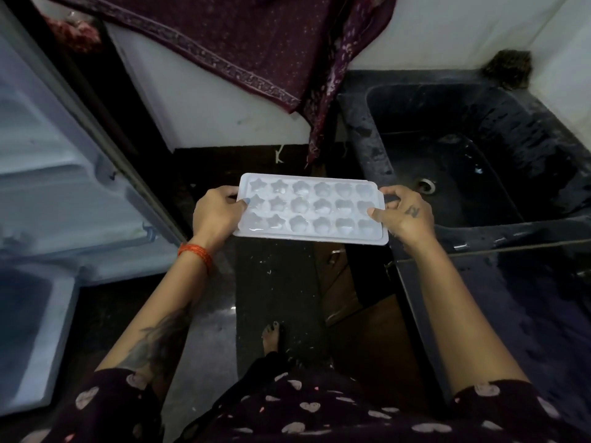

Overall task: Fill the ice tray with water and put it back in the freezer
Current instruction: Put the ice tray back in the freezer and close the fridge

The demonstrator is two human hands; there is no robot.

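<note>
— Tray position?

— White ice tray (309, 210) is held level in the air over the dark floor, between the open fridge door (64, 174) and the black sink (473, 161).

— Hands?

— Left hand (216, 213) grips the left short end, thumb curled over the rim. Right hand (403, 213) pinches the right end, thumb on top, fingers curled round the edge tab.

— Contents?

— Star, flower and heart moulds glisten; whether water fills them I cannot tell.

— Anything else?

— Maroon patterned cloth (256, 49) hangs above; orange bangles (196, 254) on the left wrist.
</note>
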